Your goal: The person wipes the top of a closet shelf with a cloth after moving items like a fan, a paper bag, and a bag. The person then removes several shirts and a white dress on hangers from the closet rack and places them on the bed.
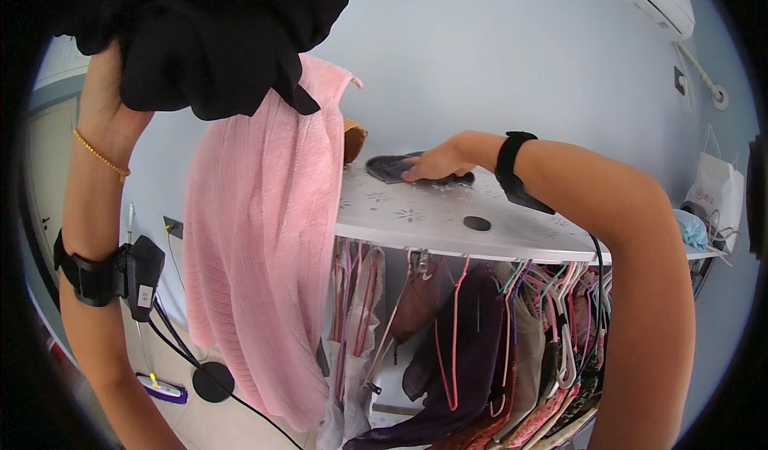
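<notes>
My left hand (120,102) is raised at the upper left, holding up a bunched black garment (208,38) that hides its fingers. Below and beside that garment hangs a long pink towel (264,234), covering the left end of a white shelf (528,230) with a flower pattern; what holds its top up is hidden. Over on the shelf, my right hand (440,164) grips a dark grey cloth (388,168) lying flat near the wall. A small black disc (477,223) sits on the shelf in front of that hand.
Several clothes on coloured hangers (456,330) hang under the shelf. A brown woven object (354,140) stands behind the towel. At the right are a white paper bag (716,186) and a light-blue cloth (690,230). A mop (162,388) and a black round base (213,381) are on the floor.
</notes>
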The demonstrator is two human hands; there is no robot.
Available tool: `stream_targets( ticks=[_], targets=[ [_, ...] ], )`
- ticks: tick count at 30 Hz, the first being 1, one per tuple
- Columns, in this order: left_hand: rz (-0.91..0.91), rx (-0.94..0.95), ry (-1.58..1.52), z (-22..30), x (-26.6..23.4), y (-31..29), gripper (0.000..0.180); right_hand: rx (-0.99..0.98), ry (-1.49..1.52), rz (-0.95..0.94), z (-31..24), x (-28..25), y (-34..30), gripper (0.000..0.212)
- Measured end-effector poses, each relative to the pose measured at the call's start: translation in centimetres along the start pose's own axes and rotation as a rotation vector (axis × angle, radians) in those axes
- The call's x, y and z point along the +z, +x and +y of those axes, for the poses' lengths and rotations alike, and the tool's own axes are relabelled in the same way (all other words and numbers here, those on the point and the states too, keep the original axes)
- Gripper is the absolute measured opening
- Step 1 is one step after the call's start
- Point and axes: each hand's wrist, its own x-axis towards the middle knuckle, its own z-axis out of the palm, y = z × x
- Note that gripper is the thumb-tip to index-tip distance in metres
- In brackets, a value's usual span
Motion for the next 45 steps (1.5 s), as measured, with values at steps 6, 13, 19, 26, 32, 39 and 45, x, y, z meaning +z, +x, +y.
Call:
stream_targets(
  ticks=[6,13,19,26,32,39,45],
  targets=[
    [-0.014,0.038,0.076,1.9,-1.4,-0.2,0.038,-0.371,-0.154,0.002,-4.9,1.3,-2.9,0.066],
    [-0.079,0.002,0.040,0.0,2.1,0.0,0.039,-0.428,-0.171,0.131,0.4,3.2,-8.7,0.067],
    [-0.164,-0.083,-0.040,-3.2,10.2,-1.3,0.039,-0.166,0.002,0.212,13.8,6.8,-16.2,0.062],
    [-0.243,-0.205,-0.038,-8.8,25.2,-8.3,0.040,-0.028,0.071,0.498,28.5,12.0,-26.1,0.060],
    [-0.176,0.176,0.438,-15.6,40.1,-16.9,0.037,-0.043,-0.146,1.019,33.0,20.1,-34.8,0.031],
    [-0.483,0.131,0.932,-21.4,51.2,-27.5,0.044,-0.182,0.660,0.371,31.0,40.0,-45.9,0.031],
    [-0.745,0.063,0.925,-21.6,55.5,-29.7,0.039,0.113,1.257,0.461,35.8,61.1,-53.0,0.030]
  ],
)
